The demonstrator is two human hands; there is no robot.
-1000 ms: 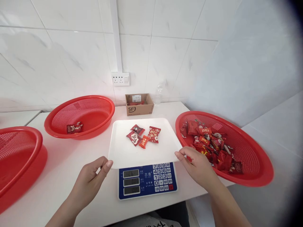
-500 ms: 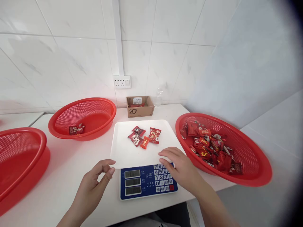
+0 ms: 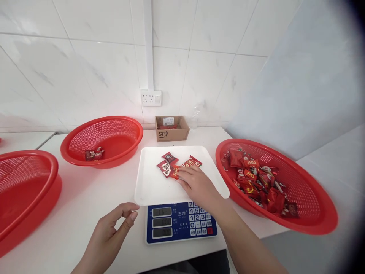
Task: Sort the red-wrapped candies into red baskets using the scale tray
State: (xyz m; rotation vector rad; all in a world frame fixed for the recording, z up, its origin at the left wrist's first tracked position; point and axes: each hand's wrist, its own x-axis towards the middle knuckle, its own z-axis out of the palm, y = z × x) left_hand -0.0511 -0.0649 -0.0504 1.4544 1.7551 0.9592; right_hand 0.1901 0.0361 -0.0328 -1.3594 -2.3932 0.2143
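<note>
On the white weighing tray (image 3: 156,194) lie several small wrapped snacks. Two dark red packets, one a dark red packet (image 3: 164,168) with a white label, sit at the left of the group. Beside them is a small orange-red packet (image 3: 174,172), partly under my fingers. My right hand (image 3: 198,186) reaches over the tray, fingertips touching the orange-red packet, thumb apart. It partly covers a larger red packet (image 3: 192,161). My left hand (image 3: 114,228) is open by the tray's front left corner, thumb and forefinger apart, holding nothing.
Below the tray is the scale's blue panel (image 3: 182,232). A red basket (image 3: 316,213) of wrapped snacks stands right. Another red basket (image 3: 128,146), with a few packets, is back left; a third red basket (image 3: 42,182) stands nearer. A cardboard box (image 3: 176,135) and clear bottle (image 3: 195,116) are behind.
My right hand has moved left and forward from the tray's front right edge onto the packets. My left hand stays by the corner. The view has shifted slightly.
</note>
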